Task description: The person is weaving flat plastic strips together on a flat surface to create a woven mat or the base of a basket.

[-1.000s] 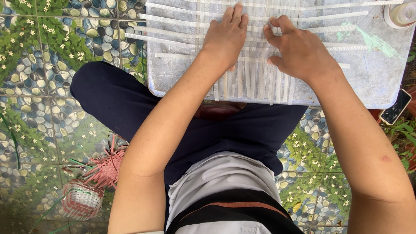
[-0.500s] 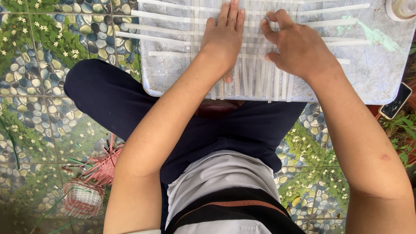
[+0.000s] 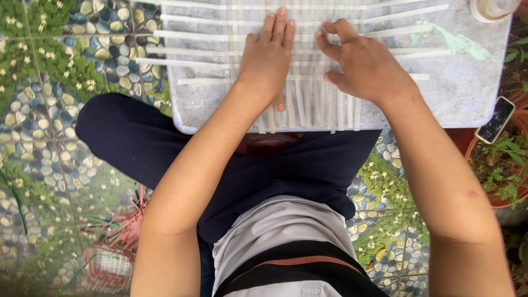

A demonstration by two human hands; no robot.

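Your left hand (image 3: 270, 61) lies flat, palm down, fingers together, on a mat of white strips (image 3: 308, 66) that is being woven on a pale board (image 3: 467, 88) across your lap. It seems to pin the crossing strips so they do not slide. Your right hand (image 3: 366, 66) is curled over the mat just beside it, the fingers bent with their tips on the strips; whether they pinch a strip or only press on it cannot be told from here. The mat sits in the middle of the board, its upright strips hanging over the near edge toward your knees, the cross strips reaching out to both sides. By the look of it you are in the weaving step, bedding a cross strip among the uprights. The next move likely calls for firm pressure from the left hand while the right works the strip close against its neighbour, keeping the rows square. A phone (image 3: 495, 120) lies at the board's right edge, and a small red-and-white basket (image 3: 107, 267) sits on the tiled floor (image 3: 49, 110) to your left.
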